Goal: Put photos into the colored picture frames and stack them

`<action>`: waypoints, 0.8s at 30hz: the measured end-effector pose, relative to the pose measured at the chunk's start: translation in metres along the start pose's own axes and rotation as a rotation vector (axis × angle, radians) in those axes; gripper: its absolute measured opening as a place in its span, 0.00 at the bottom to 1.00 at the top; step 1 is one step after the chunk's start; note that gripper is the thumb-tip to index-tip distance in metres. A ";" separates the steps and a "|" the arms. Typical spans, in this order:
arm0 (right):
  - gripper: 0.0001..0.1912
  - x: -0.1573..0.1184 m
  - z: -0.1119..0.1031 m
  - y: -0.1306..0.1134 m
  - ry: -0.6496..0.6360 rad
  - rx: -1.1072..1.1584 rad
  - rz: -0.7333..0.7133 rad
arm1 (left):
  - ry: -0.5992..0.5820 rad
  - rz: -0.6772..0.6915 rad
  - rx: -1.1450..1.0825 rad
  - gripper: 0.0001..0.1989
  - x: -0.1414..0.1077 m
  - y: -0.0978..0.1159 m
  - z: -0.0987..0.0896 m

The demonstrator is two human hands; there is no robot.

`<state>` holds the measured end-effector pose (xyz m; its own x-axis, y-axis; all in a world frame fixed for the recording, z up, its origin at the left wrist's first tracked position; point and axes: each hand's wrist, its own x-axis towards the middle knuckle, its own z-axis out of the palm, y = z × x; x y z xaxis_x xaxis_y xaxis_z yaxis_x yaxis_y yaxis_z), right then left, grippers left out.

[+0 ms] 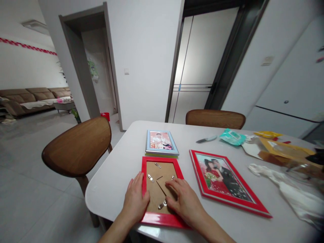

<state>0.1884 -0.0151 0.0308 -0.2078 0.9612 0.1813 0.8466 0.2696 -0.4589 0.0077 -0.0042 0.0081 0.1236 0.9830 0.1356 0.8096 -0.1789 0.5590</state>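
Note:
A red picture frame [165,220] lies face down at the table's near edge, its brown backing board [155,189] showing. Small metal clips sit around the board, among them a top clip [158,165], a left clip [151,178] and a lower clip [162,204]. A thin, bent dark line, perhaps a slit or stand outline, marks the middle of the board. My left hand [135,199] grips the frame's left side, thumb on the inner edge. Over the right half lies my right hand [186,200], fingers bent and apart, thumb by the lower clip, fingertips near the right clip [173,177].
Beyond is a light blue framed photo [162,142] on another frame. To the right lie a larger red framed photo [227,182], a knife [206,139], a teal wipes pack [232,136], yellow packaging [288,148] and white wrapping [286,189]. Wooden chairs [78,146] stand by the table.

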 end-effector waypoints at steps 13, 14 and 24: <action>0.14 0.010 -0.035 -0.030 0.111 0.148 -0.083 | 0.055 -0.171 -0.891 0.14 0.009 0.020 -0.033; 0.15 0.011 -0.037 -0.027 0.124 0.171 -0.080 | 0.028 -0.226 -0.987 0.14 0.010 0.017 -0.040; 0.23 0.015 -0.015 0.036 0.025 -0.132 0.253 | 0.022 -0.441 -0.746 0.12 -0.002 -0.088 -0.086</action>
<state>0.2233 0.0080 0.0294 0.0288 0.9948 0.0974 0.9270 0.0099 -0.3749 -0.1134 0.0065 0.0291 -0.1299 0.9694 -0.2084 0.1919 0.2308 0.9539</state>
